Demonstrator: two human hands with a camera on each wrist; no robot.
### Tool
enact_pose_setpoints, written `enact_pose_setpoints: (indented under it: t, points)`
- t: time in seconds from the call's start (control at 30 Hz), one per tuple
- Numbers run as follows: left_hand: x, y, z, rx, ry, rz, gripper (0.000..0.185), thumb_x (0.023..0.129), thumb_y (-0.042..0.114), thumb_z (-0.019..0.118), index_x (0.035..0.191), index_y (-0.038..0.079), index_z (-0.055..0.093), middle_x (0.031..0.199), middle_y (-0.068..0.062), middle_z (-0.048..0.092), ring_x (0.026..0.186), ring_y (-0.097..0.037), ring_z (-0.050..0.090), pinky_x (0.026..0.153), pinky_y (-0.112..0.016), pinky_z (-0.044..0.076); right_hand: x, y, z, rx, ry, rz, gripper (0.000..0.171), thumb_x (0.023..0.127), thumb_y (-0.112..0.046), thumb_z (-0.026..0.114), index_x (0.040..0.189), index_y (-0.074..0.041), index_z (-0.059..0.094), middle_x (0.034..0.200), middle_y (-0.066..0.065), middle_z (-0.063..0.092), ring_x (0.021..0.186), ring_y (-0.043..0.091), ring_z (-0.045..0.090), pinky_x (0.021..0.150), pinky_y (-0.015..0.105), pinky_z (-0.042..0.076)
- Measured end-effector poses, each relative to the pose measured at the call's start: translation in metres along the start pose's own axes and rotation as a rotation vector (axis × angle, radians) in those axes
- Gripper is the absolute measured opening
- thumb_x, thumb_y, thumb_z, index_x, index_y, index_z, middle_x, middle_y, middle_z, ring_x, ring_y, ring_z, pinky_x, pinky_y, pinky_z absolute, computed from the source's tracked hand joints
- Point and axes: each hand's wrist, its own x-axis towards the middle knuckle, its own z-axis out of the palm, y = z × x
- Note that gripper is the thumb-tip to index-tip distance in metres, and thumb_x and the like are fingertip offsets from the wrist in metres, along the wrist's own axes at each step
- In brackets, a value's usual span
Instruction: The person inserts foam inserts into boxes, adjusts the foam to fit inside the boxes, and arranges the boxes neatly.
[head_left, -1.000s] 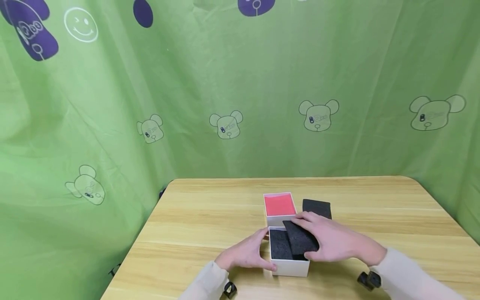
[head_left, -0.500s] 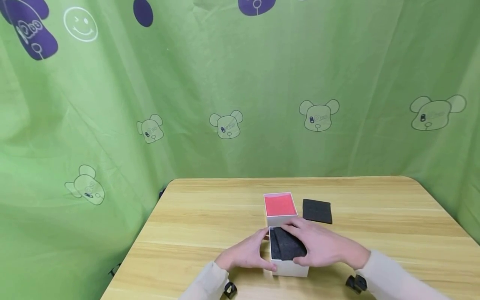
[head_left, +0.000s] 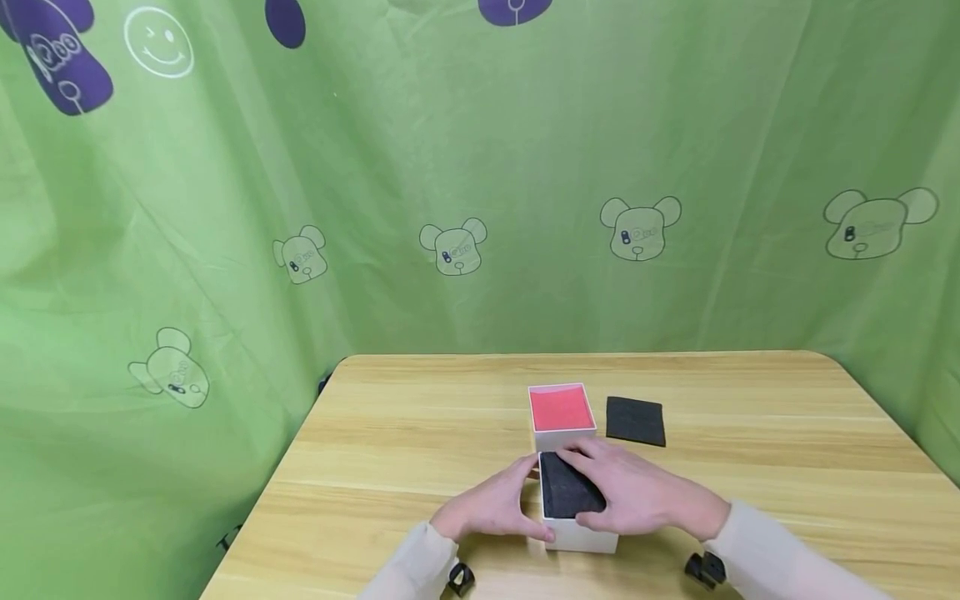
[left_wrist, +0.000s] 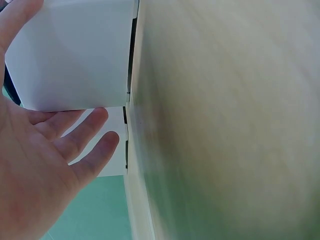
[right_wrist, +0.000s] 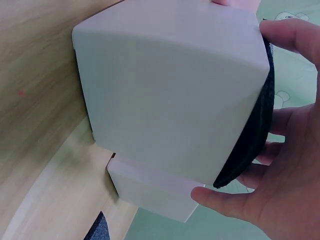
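Two behind: red-filled box (head_left: 558,440), sheet (head_left: 635,421); we see left hand (head_left: 497,505) gripping white box (head_left: 581,538), right hand (head_left: 639,492) pinching bowed black pad (head_left: 570,489)

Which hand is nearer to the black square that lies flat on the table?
Right. The right hand is in front of the black square, not touching it; the left hand is farther away, at the left side of the near white box.

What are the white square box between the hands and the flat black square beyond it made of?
The white square box: probably matte coated cardboard or plastic, from smooth, even walls. The flat black square: likely foam or felt, given its dull surface.
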Motion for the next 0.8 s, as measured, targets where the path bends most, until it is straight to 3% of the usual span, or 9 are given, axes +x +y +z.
enact_pose_setpoints:
  t: [0.33, 0.8]
  points:
    - [0.0006, -0.0011, -0.0002, -0.004, -0.011, 0.006, 0.1, 0.074, 0.044, 0.078, 0.149, 0.018, 0.018, 0.141, -0.001, 0.038, 0.124, -0.012, 0.042, 0.104, -0.025, 0.034, -0.0002, -0.0038, 0.0018, -0.011, -0.043, 0.03, 0.074, 0.084, -0.046, 0.063, 0.137, 0.003, 0.046, 0.136, 0.014, 0.043, 0.122, 0.024, 0.043, 0.099, 0.047, 0.041]
    - [0.0006, 0.0008, -0.0008, -0.014, -0.011, 0.019, 0.098, 0.074, 0.043, 0.078, 0.149, 0.018, 0.019, 0.14, 0.0, 0.04, 0.124, -0.011, 0.043, 0.104, -0.026, 0.034, -0.0059, -0.0044, 0.0079, -0.016, -0.036, 0.02, 0.07, 0.092, -0.05, 0.053, 0.139, 0.001, 0.044, 0.142, 0.015, 0.039, 0.128, 0.029, 0.038, 0.103, 0.049, 0.036]
